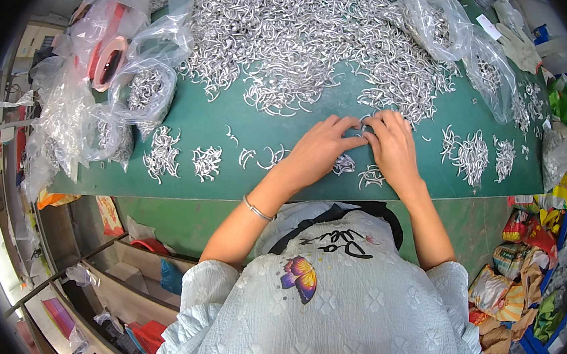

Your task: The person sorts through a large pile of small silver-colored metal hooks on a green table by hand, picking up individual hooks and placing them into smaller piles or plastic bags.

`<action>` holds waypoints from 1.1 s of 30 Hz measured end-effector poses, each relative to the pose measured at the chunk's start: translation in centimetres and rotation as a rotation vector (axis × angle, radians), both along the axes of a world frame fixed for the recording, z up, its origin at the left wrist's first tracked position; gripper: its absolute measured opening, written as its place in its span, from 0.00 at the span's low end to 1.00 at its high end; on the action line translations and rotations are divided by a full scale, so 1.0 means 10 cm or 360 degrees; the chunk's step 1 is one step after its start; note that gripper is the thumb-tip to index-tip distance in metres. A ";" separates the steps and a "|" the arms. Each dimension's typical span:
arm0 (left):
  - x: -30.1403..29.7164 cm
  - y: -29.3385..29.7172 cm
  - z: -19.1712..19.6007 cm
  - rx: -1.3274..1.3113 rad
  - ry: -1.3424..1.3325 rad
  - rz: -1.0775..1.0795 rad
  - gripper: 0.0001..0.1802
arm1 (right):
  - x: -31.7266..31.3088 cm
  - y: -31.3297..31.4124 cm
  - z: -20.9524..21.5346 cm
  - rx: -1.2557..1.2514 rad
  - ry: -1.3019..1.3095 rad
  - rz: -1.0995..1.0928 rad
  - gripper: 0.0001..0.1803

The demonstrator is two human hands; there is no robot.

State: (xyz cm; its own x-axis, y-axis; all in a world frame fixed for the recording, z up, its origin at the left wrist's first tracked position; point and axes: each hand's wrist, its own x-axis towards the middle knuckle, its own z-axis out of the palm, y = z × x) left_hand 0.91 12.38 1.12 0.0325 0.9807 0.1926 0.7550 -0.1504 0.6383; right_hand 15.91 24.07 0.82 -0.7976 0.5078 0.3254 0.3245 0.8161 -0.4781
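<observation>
Both forearms reach forward over the near edge of the green bench (431, 183), and the hands meet at its middle. The left hand (320, 146) and the right hand (394, 146) lie palm down, fingers bent, and their fingertips pinch together one small metal hook (365, 129). Just behind them lies the big heap of hooks (296, 36). Small bundles (207, 162) sit along the near edge. Plastic bags (138, 63) crowd the left edge.

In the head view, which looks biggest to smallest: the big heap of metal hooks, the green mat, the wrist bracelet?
1. green mat
2. big heap of metal hooks
3. wrist bracelet, by far the smallest.
</observation>
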 end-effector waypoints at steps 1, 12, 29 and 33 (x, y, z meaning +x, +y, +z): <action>-0.01 0.01 0.00 0.0022 0.0018 -0.0028 0.23 | 0.00 0.01 0.00 -0.0022 0.0006 0.0004 0.09; -0.11 0.08 0.00 0.0027 -0.0009 -0.0044 0.10 | 0.12 0.01 0.08 -0.0137 -0.0056 0.0062 0.10; -0.10 -0.07 -0.04 0.0025 -0.0191 0.0274 0.11 | 0.05 -0.09 0.14 -0.0289 -0.0135 0.0357 0.10; -0.09 -0.02 -0.08 0.0058 -0.0135 0.0218 0.09 | 0.11 -0.02 0.16 -0.0397 -0.0205 0.0418 0.11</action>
State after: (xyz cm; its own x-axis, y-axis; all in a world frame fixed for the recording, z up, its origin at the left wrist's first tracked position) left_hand -0.03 12.20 0.36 -0.1188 0.9673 0.2242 0.7137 -0.0738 0.6965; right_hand 17.03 23.83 2.43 -0.9375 0.3315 0.1061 0.1902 0.7433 -0.6413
